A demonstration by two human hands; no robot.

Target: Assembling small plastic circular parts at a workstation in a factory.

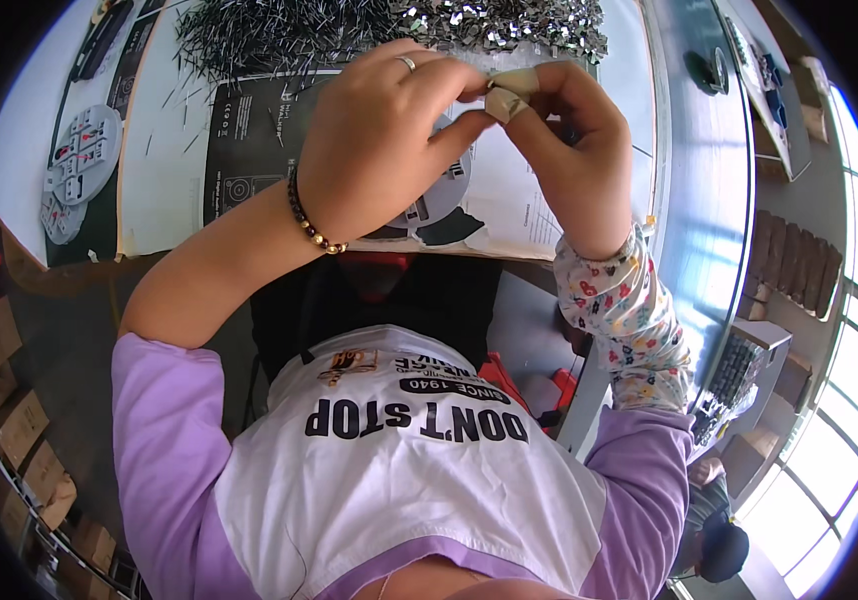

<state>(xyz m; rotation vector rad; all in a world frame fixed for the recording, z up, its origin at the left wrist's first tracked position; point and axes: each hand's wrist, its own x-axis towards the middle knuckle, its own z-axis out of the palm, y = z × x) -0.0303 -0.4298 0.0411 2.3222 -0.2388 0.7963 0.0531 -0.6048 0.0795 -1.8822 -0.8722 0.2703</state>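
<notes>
Both hands meet at upper centre: left hand (374,140) and right hand (574,150) pinch together, object hidden, below metal pins (279,35).

A small part (482,78) is sitting pinched between fingertips above the table — mostly hidden, its shape unclear — near heaps of thin metal pins (249,35) and clips (509,25).

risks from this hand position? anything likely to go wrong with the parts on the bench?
1. Both hands, left hand and right hand, pinch something tiny between the fingertips; it is hidden from view and could probably slip and drop.
2. The pile of thin metal pins and the heap of small shiny metal pieces lie loose right behind the hands; a knock could scatter them.
3. The taped fingertips may dull grip feel.
</notes>
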